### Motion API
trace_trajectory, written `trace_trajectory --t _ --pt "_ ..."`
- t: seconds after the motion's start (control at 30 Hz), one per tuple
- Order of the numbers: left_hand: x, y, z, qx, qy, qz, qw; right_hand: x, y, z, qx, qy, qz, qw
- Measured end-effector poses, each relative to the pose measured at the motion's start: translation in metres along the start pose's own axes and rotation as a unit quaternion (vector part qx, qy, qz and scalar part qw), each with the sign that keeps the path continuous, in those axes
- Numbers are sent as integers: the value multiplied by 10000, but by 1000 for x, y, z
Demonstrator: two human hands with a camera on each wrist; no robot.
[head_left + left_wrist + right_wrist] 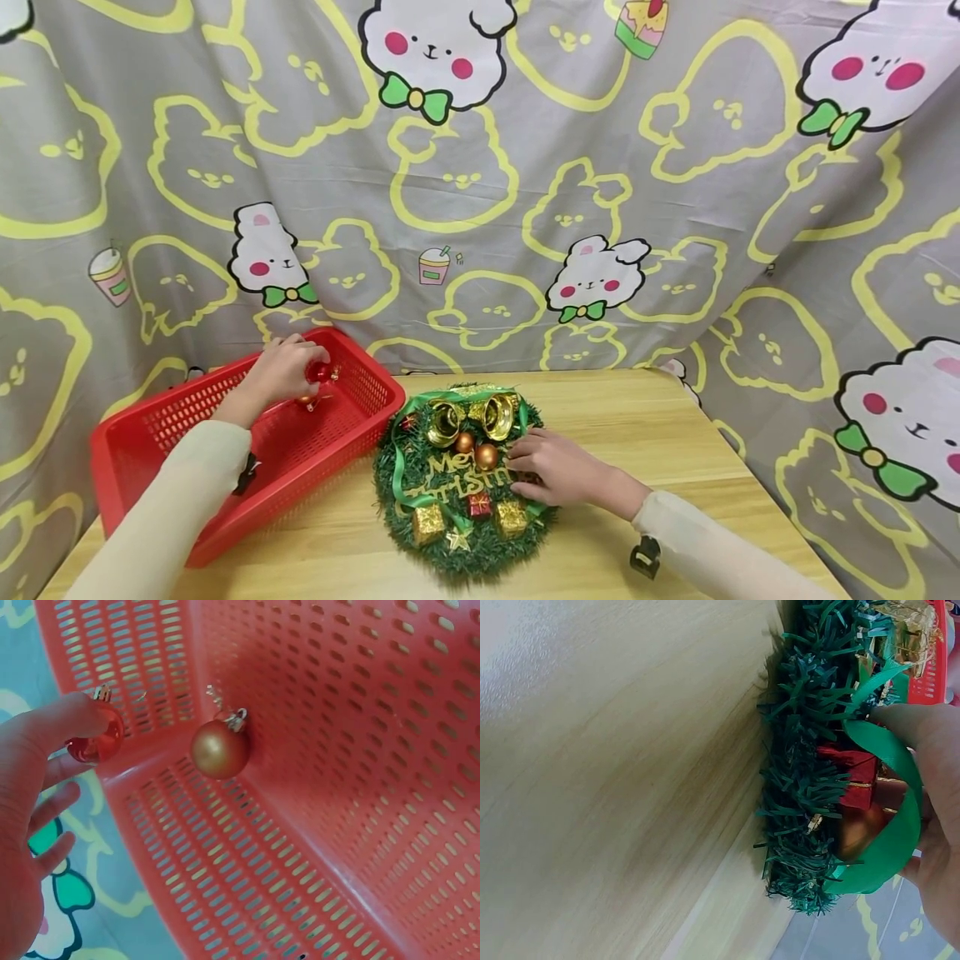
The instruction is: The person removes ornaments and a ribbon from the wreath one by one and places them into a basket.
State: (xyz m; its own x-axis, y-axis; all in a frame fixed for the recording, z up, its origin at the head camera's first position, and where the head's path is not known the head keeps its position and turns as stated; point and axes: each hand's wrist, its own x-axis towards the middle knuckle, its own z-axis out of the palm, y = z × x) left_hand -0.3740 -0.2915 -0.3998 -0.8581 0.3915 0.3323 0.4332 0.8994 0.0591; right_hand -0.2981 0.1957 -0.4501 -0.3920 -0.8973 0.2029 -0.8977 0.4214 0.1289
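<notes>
In the head view my left hand (288,367) is over the far end of a red plastic basket (135,421). It pinches a shiny red Christmas ball (97,739) between thumb and fingers, its other fingers spread apart. Below it, in the basket's corner, lies a matte gold-orange ball (219,748). My right hand (558,468) rests on the right side of a green Christmas wreath (468,562), fingers over the decorations. The right wrist view shows its fingers beside a copper ball (859,831) and a red gift box (855,776), behind a loop of green ribbon (896,847).
The wreath bears gold bells (497,417), copper balls (486,456), gold gift boxes (427,523), a gold star (458,540) and gold lettering. It lies on a wooden table (622,417) right of the basket. A patterned grey curtain (487,325) hangs behind.
</notes>
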Motion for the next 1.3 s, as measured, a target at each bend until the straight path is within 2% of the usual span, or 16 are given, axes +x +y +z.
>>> trace_trajectory --t 0.47,0.73,1.03,1.3 --pt "-1 -6 20 -142 -512 -295 9982 1 0 0 20 39 -95 9999" --pt "-1 -6 27 -34 -569 -220 9981 2 0 -3 -10 47 -107 9999" --pt "-1 -6 30 -195 -671 -311 9971 2 0 -3 -66 23 -62 10000" --pt "-1 -10 36 -92 -643 -97 9978 1 1 -1 -79 94 -122 9999"
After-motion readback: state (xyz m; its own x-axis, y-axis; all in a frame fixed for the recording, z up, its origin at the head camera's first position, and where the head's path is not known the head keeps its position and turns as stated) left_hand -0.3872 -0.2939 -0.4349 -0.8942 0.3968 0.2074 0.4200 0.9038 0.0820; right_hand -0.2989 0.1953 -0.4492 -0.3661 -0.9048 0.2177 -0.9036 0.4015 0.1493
